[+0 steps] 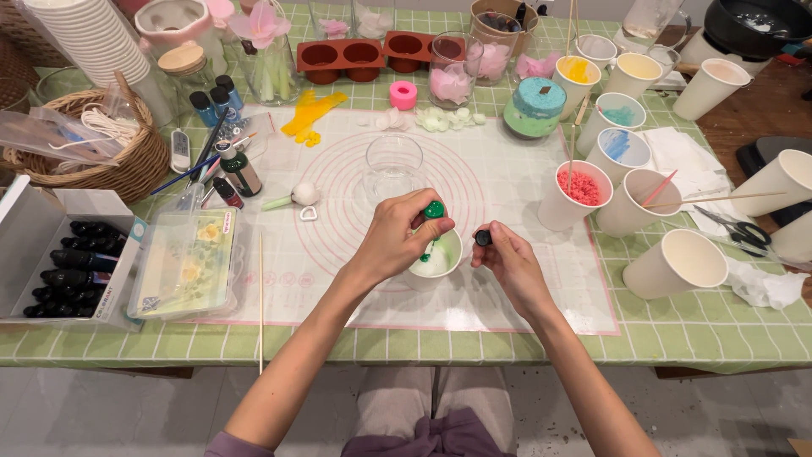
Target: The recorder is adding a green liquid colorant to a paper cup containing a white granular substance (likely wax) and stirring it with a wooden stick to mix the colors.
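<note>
Left hand (396, 239) fingers grip a green dropper bottle (432, 222), tipped nozzle-down over the white cup (440, 259) directly beneath; right hand (507, 258) fingers pinch what looks like its black cap (483, 238) just beside

Bright, even light falls from overhead, so the worktop (677, 338) shows only soft, short shadows under the paper cups (677, 262) and forearms. Mild glare sits on the clear glass jar (393, 165) and the plastic lid (188, 262). Focus is sharp centrally (edges bend outward, wide-lens style), with slight softness toward the far corners.
</note>
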